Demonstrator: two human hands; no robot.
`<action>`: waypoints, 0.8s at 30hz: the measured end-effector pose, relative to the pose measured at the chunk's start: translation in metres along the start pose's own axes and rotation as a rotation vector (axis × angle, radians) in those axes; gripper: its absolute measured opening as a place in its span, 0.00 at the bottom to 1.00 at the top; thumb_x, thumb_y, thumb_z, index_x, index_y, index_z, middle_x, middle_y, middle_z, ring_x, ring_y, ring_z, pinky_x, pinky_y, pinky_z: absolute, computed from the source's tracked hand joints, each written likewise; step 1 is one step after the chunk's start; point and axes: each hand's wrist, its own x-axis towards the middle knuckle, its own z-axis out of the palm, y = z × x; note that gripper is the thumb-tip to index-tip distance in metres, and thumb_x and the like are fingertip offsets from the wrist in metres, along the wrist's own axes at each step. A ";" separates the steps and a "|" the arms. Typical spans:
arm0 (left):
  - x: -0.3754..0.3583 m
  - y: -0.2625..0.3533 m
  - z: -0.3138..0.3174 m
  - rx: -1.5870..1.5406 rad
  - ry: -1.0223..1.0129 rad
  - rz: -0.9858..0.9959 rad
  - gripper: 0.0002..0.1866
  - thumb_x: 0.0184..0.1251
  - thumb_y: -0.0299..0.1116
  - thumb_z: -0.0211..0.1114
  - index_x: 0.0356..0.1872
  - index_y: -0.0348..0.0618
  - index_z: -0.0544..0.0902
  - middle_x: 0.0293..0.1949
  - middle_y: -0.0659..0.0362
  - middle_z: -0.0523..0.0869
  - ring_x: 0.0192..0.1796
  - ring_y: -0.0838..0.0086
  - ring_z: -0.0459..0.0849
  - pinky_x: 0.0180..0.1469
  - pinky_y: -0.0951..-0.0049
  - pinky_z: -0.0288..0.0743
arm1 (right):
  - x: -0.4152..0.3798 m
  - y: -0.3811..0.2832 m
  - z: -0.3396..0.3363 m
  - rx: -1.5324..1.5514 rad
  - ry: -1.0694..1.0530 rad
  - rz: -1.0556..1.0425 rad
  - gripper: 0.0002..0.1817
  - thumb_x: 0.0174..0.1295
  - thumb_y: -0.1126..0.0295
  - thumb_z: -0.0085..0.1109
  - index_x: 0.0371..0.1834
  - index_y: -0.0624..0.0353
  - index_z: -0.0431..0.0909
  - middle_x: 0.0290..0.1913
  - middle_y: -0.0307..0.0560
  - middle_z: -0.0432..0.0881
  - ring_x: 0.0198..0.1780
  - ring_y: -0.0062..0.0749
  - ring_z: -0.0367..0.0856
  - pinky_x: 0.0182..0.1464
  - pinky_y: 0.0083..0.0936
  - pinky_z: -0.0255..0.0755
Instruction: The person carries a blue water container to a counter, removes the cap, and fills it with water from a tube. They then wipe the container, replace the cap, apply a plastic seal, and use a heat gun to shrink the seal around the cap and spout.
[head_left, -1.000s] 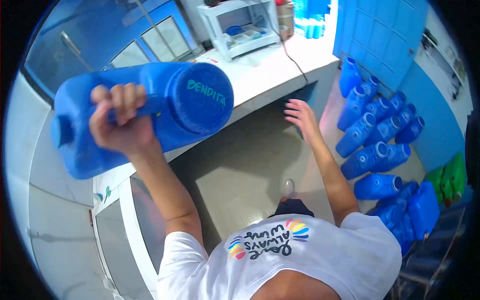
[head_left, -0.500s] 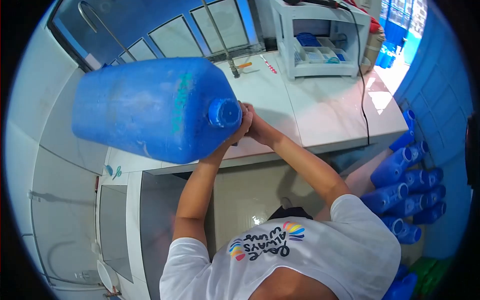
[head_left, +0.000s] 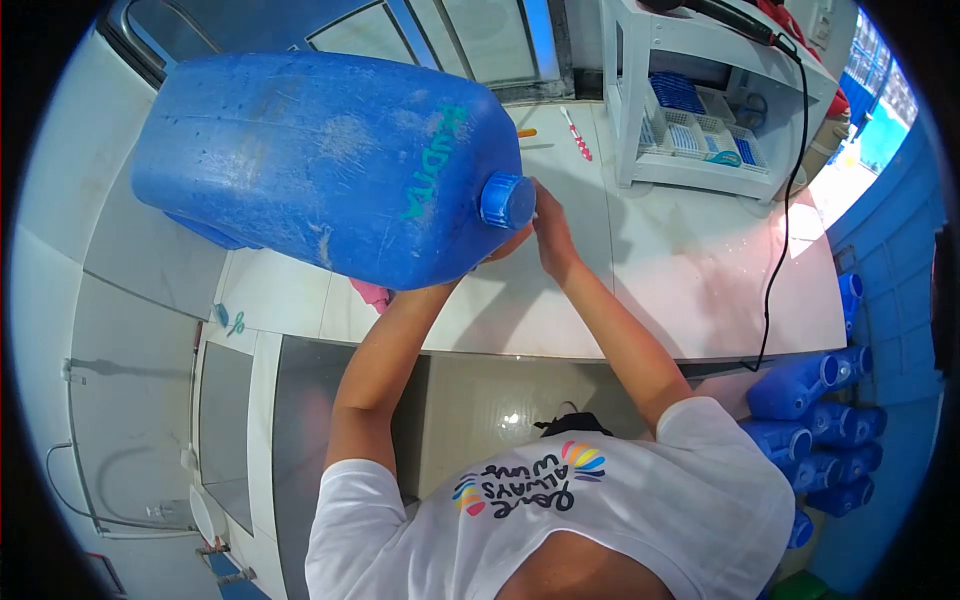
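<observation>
A large blue plastic water jug (head_left: 330, 150) with green handwritten lettering lies on its side high in the view, its blue screw cap (head_left: 508, 201) pointing right. My left hand (head_left: 510, 245) is closed on the jug's underside just below the cap, most of its fingers hidden behind the plastic. Right beside the cap, my right hand (head_left: 551, 228) is closed against the neck end, and its fingertips are partly hidden. A pink cloth (head_left: 372, 294) shows below the jug, near my left forearm. Another blue shape (head_left: 212, 230) peeks out underneath the jug's far left end.
On the white tiled counter (head_left: 690, 270) lie a toothbrush (head_left: 577, 136) and scissors (head_left: 237, 323). A white shelf (head_left: 700, 170) holds baskets, with a black cord (head_left: 776, 260) hanging from it. Several blue jugs (head_left: 795, 388) stand on the floor at right.
The jug and both hands have shifted up and to the right in view. The counter sits nearer, and the pink cloth and the blue shape under the jug now show.
</observation>
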 end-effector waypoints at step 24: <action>0.039 -0.032 -0.010 -0.066 0.038 -0.138 0.17 0.53 0.41 0.64 0.40 0.45 0.74 0.31 0.59 0.78 0.35 0.70 0.77 0.42 0.74 0.72 | -0.051 -0.022 -0.086 -0.980 0.050 -0.376 0.55 0.35 0.60 0.77 0.66 0.57 0.51 0.65 0.60 0.50 0.67 0.58 0.55 0.66 0.41 0.60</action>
